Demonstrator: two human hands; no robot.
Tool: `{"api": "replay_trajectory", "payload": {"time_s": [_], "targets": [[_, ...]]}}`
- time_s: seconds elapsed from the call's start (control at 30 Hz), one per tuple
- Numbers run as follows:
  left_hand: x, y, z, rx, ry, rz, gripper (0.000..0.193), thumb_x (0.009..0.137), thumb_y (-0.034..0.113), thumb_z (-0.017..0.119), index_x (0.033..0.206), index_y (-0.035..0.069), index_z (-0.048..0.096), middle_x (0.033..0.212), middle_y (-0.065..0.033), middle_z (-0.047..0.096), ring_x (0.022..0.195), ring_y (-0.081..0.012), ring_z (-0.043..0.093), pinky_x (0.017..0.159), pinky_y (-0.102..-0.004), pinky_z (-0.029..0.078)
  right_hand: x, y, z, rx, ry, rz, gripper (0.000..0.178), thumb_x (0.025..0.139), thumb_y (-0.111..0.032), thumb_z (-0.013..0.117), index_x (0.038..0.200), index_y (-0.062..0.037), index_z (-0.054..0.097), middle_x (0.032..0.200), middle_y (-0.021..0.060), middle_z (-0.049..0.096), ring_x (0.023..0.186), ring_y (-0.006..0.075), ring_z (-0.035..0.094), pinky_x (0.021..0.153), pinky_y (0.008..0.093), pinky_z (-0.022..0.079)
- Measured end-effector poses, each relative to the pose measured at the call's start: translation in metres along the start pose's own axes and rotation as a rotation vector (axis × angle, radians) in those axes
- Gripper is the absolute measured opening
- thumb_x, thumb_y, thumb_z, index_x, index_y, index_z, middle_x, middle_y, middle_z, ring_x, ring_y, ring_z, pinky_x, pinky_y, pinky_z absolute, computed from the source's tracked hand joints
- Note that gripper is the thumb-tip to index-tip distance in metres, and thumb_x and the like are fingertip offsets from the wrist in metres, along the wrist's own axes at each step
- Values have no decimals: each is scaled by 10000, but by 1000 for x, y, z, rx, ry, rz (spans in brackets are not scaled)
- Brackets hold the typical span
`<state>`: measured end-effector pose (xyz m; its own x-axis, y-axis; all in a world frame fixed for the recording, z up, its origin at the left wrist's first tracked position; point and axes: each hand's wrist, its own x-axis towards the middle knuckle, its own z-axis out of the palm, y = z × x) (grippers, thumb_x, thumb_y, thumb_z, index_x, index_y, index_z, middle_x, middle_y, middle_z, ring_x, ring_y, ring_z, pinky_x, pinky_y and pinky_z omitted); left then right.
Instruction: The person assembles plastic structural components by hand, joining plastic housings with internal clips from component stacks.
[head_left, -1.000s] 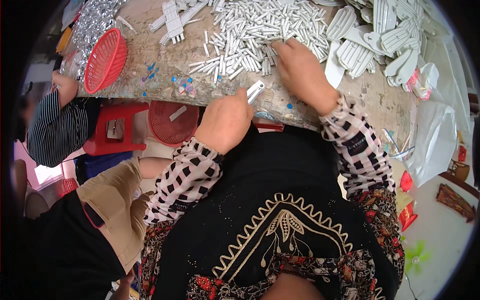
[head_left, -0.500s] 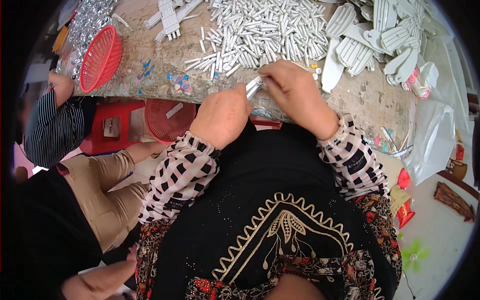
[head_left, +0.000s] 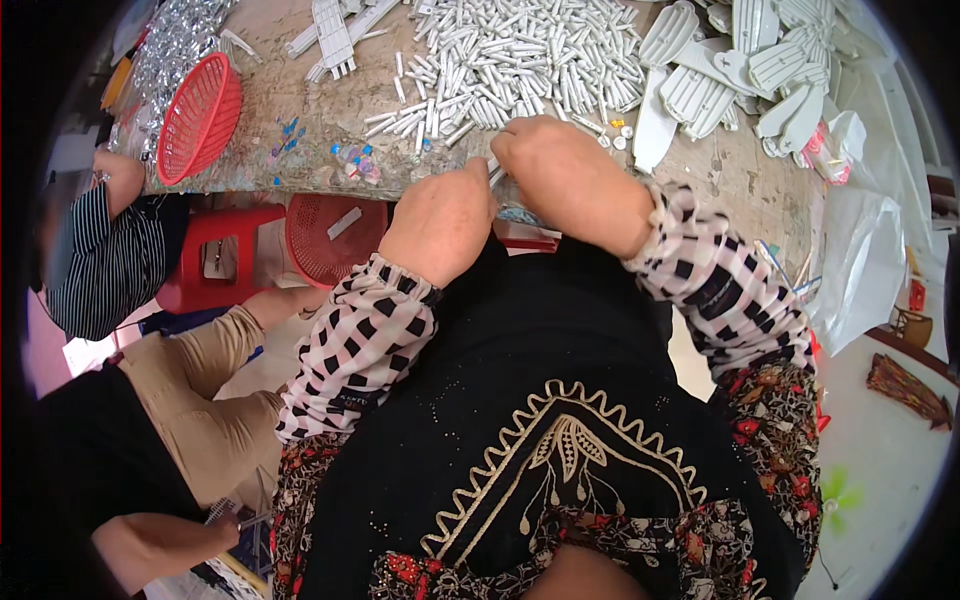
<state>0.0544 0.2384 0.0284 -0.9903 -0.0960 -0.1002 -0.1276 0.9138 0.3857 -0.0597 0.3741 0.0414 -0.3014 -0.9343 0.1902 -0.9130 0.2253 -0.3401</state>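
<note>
My left hand (head_left: 440,222) is closed at the table's front edge, its thumb side toward my right hand. A small white plastic piece (head_left: 495,172) shows between the two hands, mostly covered by the fingers. Closed over the far end of that piece, my right hand (head_left: 572,182) is turned knuckles up, so its fingertips are hidden. Just beyond the hands lies a wide heap of short white plastic sticks (head_left: 525,65), a few of them scattered toward me.
White ribbed plastic parts (head_left: 690,100) are piled at the right, beside clear plastic bags (head_left: 860,270). A red basket (head_left: 200,118) leans at the table's left, near shiny silver pieces (head_left: 180,50). Below are a red stool (head_left: 222,255) and another person (head_left: 190,400) at my left.
My right hand has rolled over and moved left, closer to my left hand, covering more of the white piece. The right elbow has swung outward. The left hand has barely moved.
</note>
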Motion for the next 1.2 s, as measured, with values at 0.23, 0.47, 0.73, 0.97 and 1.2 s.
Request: {"api": "replay_trajectory", "payload": {"time_s": [0.23,0.47,0.73,0.97,1.2], "targets": [[-11,3,-2,40,1,-33,188,846,147,570,896,-24,508,704,-241,615,704,-420,620,668,-515,487,37,27,-17,437,-62,232,365,906,-351,595,937,12,626,805,178,637,760,303,629,718,389,496],[-5,1,-1,21,-13,-8,192,845,148,580,886,-25,510,694,-234,614,695,-413,623,645,-505,487,47,22,46,485,119,408,380,967,-328,438,869,-9,620,820,215,642,804,407,609,739,483,470],[-5,-4,2,27,3,31,195,839,146,592,880,-25,507,682,-231,612,680,-406,622,628,-497,490,47,20,55,370,61,443,341,952,-328,495,977,-17,632,890,202,653,836,397,603,750,427,473],[-13,-10,-5,-137,39,-11,266,855,193,605,984,-29,536,746,-264,611,746,-390,628,679,-463,498,31,3,7,691,243,527,389,976,-389,461,1039,-30,599,808,100,627,730,230,605,685,327,476],[3,16,0,-1592,94,-44,233,948,149,558,1144,26,536,1049,-119,651,851,-193,659,709,-342,537,-68,-39,13,1334,105,667,417,966,-367,540,1178,-16,464,969,45,576,787,101,570,715,253,498]]}}
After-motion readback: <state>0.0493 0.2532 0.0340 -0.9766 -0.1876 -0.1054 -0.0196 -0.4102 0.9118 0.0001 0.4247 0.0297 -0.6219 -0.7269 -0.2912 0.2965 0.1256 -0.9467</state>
